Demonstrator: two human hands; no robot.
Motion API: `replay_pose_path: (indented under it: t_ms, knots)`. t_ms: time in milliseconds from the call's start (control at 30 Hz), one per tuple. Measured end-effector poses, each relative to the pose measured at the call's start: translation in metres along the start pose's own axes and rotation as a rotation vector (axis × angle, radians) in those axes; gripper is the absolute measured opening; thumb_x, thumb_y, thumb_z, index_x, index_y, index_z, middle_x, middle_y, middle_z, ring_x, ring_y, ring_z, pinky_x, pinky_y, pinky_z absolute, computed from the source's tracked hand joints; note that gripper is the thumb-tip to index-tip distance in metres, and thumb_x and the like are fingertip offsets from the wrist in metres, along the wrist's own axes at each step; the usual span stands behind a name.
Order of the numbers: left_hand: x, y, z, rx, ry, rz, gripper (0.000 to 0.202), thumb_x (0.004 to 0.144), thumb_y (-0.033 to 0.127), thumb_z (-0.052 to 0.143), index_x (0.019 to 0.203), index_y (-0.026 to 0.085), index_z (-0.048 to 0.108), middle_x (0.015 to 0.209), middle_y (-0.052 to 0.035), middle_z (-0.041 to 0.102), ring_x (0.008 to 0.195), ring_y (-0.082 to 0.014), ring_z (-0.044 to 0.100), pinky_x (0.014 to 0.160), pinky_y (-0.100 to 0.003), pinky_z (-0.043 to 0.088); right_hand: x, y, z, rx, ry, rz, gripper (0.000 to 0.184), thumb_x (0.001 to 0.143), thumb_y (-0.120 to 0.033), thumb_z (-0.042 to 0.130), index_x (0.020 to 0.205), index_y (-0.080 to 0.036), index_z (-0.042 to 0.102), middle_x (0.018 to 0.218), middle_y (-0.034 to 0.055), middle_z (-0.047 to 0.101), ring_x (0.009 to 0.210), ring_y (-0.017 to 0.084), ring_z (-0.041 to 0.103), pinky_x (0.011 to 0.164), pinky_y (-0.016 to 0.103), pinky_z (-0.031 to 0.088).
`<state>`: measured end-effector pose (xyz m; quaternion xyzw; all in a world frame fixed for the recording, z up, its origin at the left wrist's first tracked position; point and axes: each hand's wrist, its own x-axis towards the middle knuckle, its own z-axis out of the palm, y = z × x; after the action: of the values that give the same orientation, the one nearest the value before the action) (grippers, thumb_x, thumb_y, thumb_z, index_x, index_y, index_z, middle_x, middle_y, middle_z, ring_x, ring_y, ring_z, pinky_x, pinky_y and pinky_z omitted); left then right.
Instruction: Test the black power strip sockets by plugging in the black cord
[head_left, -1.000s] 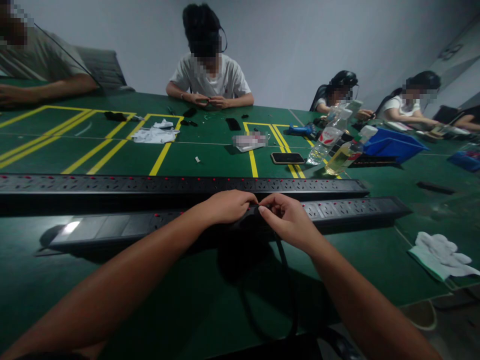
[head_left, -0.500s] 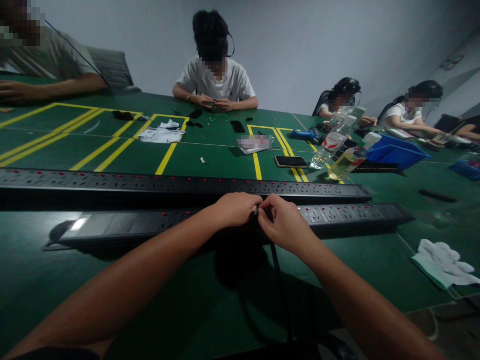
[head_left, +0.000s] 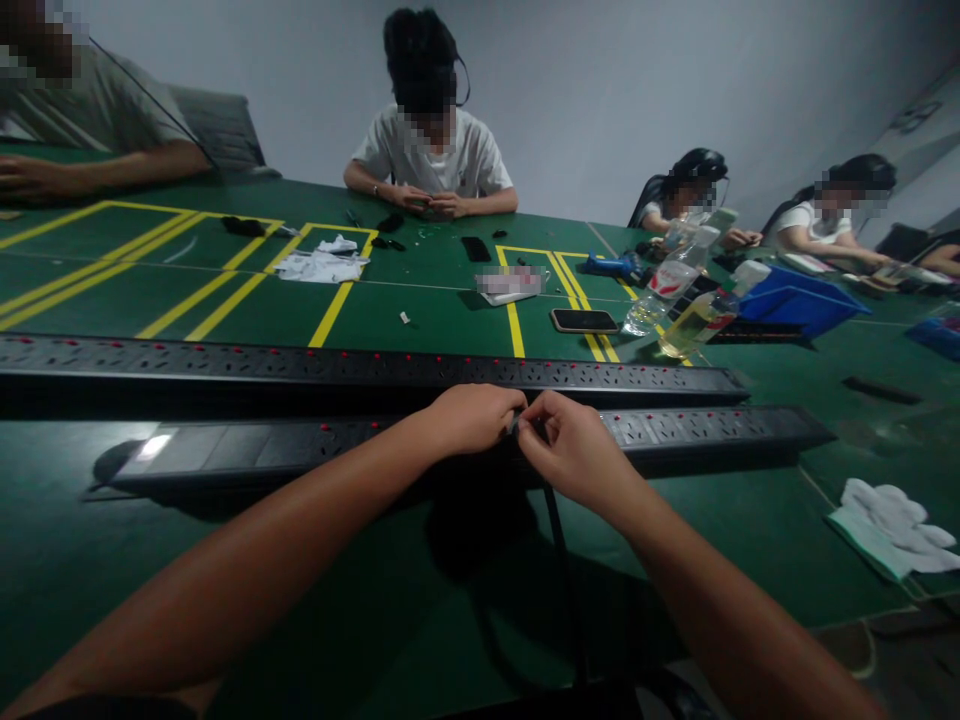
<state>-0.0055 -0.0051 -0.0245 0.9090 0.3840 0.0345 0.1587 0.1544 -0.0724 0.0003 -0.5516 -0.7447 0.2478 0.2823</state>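
Two long black power strips with red-marked sockets lie side by side across the table. Over the middle of the nearer power strip [head_left: 675,427], my left hand [head_left: 480,415] and my right hand [head_left: 566,435] meet with fingers pinched together. A small dark piece shows between the fingertips, too hidden to name. The farther power strip [head_left: 375,366] lies just beyond my hands, untouched. Below my right hand a black cable [head_left: 559,550] runs down toward the table's near edge.
On the green table [head_left: 390,640] lie white gloves [head_left: 892,525] at right, a phone [head_left: 585,321], a bottle of yellow liquid [head_left: 690,325], a clear bottle [head_left: 664,285], a blue bin [head_left: 802,300] and white crumpled cloth [head_left: 322,262]. Several people sit around the far side.
The view has shifted very slightly. Both hands stay pinched at the same spot over the nearer power strip, with hardly any visible movement.
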Motion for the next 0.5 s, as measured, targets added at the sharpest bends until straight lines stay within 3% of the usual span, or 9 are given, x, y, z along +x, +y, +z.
replay_pose_path:
  t_ms: [100,267,500]
  knots:
    - [0.001,0.000,0.001,0.014,0.002,-0.011,0.026,0.090,0.030,0.037,0.101,0.026,0.060,0.104,-0.0050,0.071,0.093,-0.0247,0.066,0.072,-0.033,0.047,0.005,0.007,-0.001,0.064,0.038,0.044,0.012,0.082,-0.029,0.056,0.078,-0.018,0.057,0.049,-0.0065,0.040,0.045,0.009,0.037,0.045,0.024,0.021]
    - [0.002,0.000,0.002,0.018,0.010,-0.016,0.031,0.092,0.033,0.033,0.105,0.026,0.061,0.104,-0.0056,0.071,0.092,-0.0251,0.067,0.070,-0.033,0.047,0.012,0.013,-0.005,0.248,-0.064,0.121,0.014,0.082,-0.031,0.055,0.079,-0.017,0.055,0.049,-0.0069,0.043,0.043,0.008,0.036,0.042,0.022,0.020]
    - [0.001,0.000,0.001,0.016,0.009,-0.012,0.024,0.089,0.030,0.039,0.100,0.025,0.060,0.101,-0.0051,0.071,0.091,-0.0244,0.066,0.070,-0.032,0.046,0.006,0.008,-0.002,0.119,-0.045,0.065,0.013,0.082,-0.030,0.056,0.079,-0.017,0.057,0.049,-0.0071,0.040,0.044,0.008,0.034,0.043,0.023,0.018]
